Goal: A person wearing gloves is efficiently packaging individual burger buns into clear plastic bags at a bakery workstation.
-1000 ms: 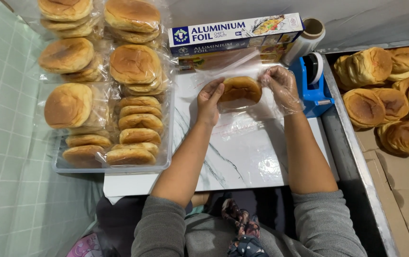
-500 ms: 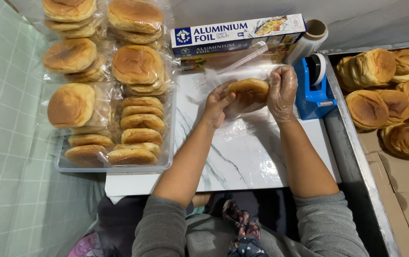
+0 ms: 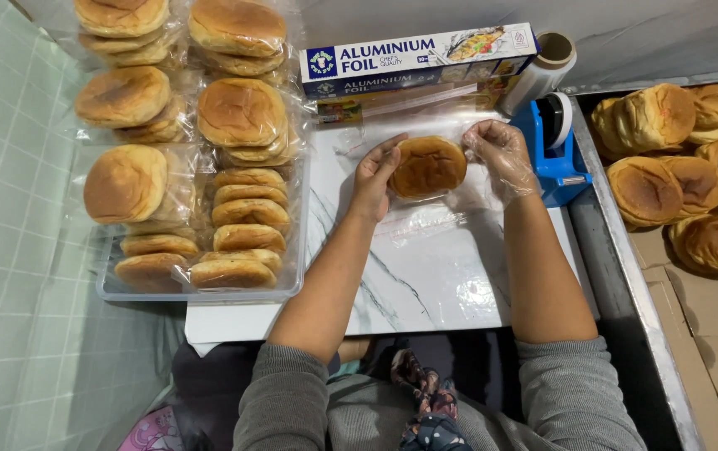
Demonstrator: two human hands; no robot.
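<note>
Flat, dome up — bun [image 3: 427,166] clamped between left hand [image 3: 373,177] and right hand [image 3: 501,153] fingers.

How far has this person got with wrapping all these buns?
Done: wrapped buns fill the clear tray on the left. In hand: one bun held between the left hand and the gloved right hand, over clear film. Left: a pile of unwrapped buns on the right.
</note>
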